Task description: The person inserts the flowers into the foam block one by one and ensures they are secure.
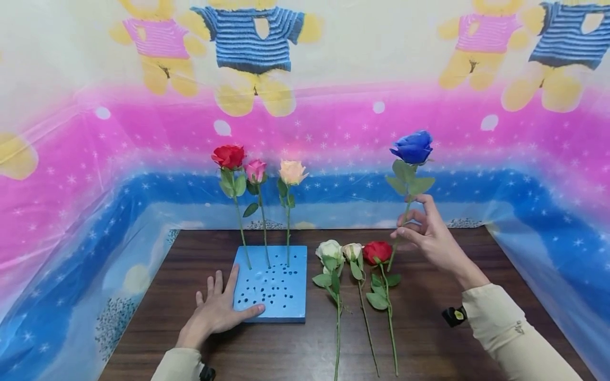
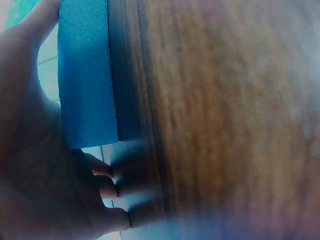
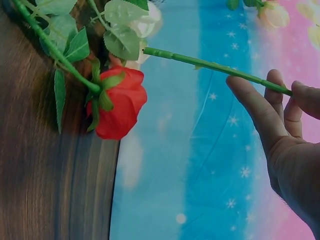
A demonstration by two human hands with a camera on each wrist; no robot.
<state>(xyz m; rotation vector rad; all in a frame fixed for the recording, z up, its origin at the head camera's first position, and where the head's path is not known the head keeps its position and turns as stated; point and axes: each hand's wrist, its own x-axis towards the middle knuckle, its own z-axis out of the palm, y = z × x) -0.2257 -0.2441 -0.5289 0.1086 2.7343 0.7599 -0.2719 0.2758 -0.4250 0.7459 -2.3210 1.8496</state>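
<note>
My right hand (image 1: 431, 238) pinches the green stem (image 3: 210, 65) of a blue rose (image 1: 412, 147), holding it upright above the table's far right part. The bare lower end of that stem shows in the right wrist view. At the left, my left hand (image 1: 214, 309) rests against the near left corner of a light blue foam block (image 1: 297, 307), fingers spread, thumb over its top. Many small holes dot the block. A red rose (image 1: 229, 157), a pink rose (image 1: 256, 171) and a peach rose (image 1: 293, 172) stand in its far part.
Between block and right hand lie a white rose (image 1: 330, 251), a cream rose (image 1: 352, 252) and another red rose (image 1: 378, 252), stems toward me. They lie on a dark wooden table (image 1: 443, 338). A printed cloth (image 1: 343, 127) hangs behind and along the sides.
</note>
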